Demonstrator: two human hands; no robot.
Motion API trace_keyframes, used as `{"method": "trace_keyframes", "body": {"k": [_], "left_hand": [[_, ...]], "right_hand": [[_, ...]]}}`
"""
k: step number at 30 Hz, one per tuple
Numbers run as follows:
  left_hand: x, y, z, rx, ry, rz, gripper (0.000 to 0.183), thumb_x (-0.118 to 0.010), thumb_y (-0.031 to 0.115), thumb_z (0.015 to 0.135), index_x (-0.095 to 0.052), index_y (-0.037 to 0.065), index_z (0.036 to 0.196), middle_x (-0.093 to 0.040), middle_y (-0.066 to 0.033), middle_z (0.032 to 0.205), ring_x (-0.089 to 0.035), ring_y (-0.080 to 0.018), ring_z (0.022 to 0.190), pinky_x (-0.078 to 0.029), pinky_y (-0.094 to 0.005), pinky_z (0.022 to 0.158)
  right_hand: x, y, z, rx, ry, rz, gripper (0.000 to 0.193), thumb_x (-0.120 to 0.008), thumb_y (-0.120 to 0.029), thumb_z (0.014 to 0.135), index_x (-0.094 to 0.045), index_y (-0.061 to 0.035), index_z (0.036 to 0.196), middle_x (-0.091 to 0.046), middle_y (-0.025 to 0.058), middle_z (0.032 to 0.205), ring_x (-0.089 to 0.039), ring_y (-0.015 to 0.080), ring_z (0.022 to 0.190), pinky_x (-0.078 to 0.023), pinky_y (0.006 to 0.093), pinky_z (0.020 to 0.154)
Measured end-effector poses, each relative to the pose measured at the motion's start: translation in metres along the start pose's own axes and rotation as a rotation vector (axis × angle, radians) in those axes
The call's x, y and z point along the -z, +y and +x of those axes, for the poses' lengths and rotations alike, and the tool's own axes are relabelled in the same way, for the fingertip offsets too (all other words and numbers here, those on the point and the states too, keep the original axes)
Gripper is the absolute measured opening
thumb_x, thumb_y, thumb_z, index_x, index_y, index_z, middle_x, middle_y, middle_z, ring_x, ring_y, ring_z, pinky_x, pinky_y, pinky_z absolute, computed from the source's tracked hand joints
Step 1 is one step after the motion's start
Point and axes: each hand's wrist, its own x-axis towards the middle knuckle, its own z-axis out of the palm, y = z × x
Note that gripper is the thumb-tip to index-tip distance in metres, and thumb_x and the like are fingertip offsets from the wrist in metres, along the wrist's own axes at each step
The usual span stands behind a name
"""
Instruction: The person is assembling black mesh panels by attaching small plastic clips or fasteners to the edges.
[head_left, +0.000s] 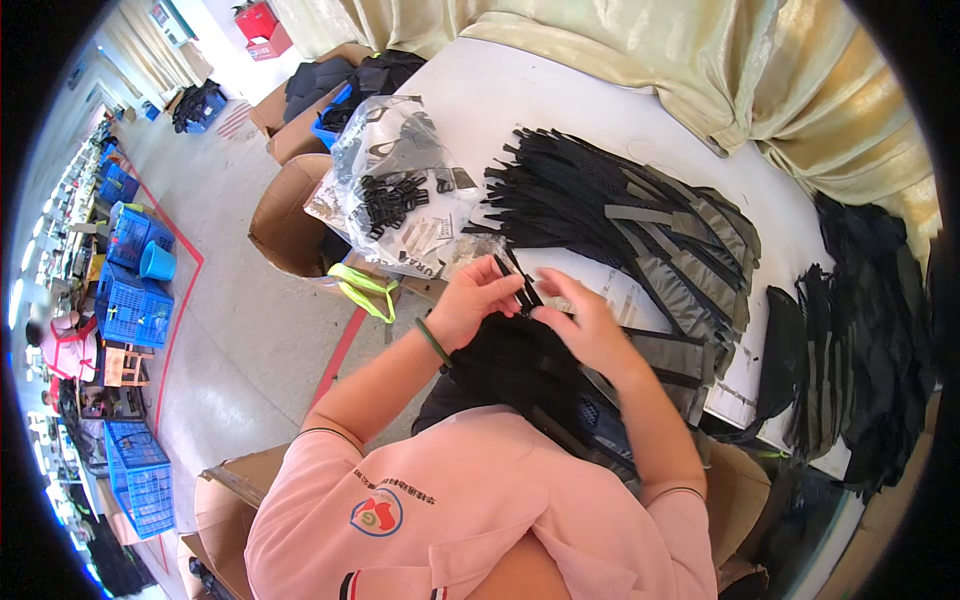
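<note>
Above my lap, at the table's near edge, my left hand (484,298) pinches a narrow black strap (524,288) between thumb and fingers. My right hand (582,322) meets it from the other side, its thumb and curled fingers at the strap's lower part. Whether a small buckle sits between the fingertips is too small to tell. Black fabric and mesh (515,360) lie over my lap below both hands. Just beyond my left hand, black plastic buckles (392,203) lie in and around a clear plastic bag (390,135).
A large fanned pile of black straps with grey panels (620,215) covers the white table (480,85). More black pieces (875,340) hang at the right edge. An open cardboard box (283,215) and a neon-yellow strap (365,292) are at left. Blue crates (135,310) line the aisle.
</note>
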Motion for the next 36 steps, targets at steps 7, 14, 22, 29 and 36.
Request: {"method": "trace_keyframes", "body": {"k": [7, 14, 22, 29, 36], "left_hand": [[0.040, 0.027, -0.012, -0.153, 0.028, 0.298, 0.008, -0.062, 0.008, 0.086, -0.057, 0.005, 0.091, -0.060, -0.0010, 0.078, -0.054, -0.0073, 0.063, -0.044, -0.0195, 0.059], [0.142, 0.056, 0.073, -0.476, 0.553, 1.347, 0.039, -0.063, 0.032, 0.083, -0.057, 0.008, 0.113, -0.057, -0.0123, 0.110, -0.052, -0.0272, 0.105, -0.040, -0.0411, 0.090], [0.177, 0.026, 0.109, -0.259, 0.508, 1.736, 0.053, -0.061, 0.037, 0.082, -0.045, 0.030, 0.132, -0.035, -0.0142, 0.141, -0.025, -0.0342, 0.134, -0.012, -0.0657, 0.102], [0.146, 0.041, 0.109, -0.361, 0.409, 1.748, 0.025, -0.064, 0.033, 0.078, -0.067, 0.022, 0.099, -0.053, -0.0100, 0.124, -0.042, -0.0302, 0.123, -0.021, -0.0618, 0.101], [0.146, 0.044, 0.150, -0.354, 0.443, 2.104, 0.027, -0.066, 0.036, 0.077, -0.062, 0.024, 0.100, -0.049, -0.0049, 0.110, -0.041, -0.0289, 0.115, -0.033, -0.0510, 0.093]], "right_hand": [[-0.061, -0.001, 0.021, -0.218, -0.020, 0.282, 0.025, -0.054, -0.008, 0.089, -0.057, 0.0018, 0.112, -0.059, 0.0070, 0.079, -0.054, 0.0108, 0.061, -0.045, 0.0235, 0.055], [-0.072, 0.005, 0.030, -0.189, 0.007, 0.253, 0.021, -0.056, -0.012, 0.090, -0.061, 0.0034, 0.103, -0.055, 0.0081, 0.076, -0.051, 0.0137, 0.056, -0.043, 0.0254, 0.053], [-0.062, 0.009, 0.021, -0.070, 0.020, 0.123, 0.020, -0.056, -0.011, 0.090, -0.063, 0.0041, 0.102, -0.052, 0.0036, 0.080, -0.049, 0.0089, 0.056, -0.041, 0.0221, 0.052], [-0.046, -0.001, 0.020, -0.220, 0.034, 0.284, 0.015, -0.060, -0.007, 0.086, -0.065, 0.0024, 0.097, -0.057, 0.0047, 0.079, -0.055, 0.0100, 0.059, -0.045, 0.0216, 0.055], [-0.058, -0.007, 0.015, -0.272, -0.013, 0.311, 0.015, -0.063, -0.007, 0.084, -0.064, 0.0029, 0.095, -0.059, 0.0053, 0.082, -0.054, 0.0093, 0.061, -0.045, 0.0225, 0.055]]}}
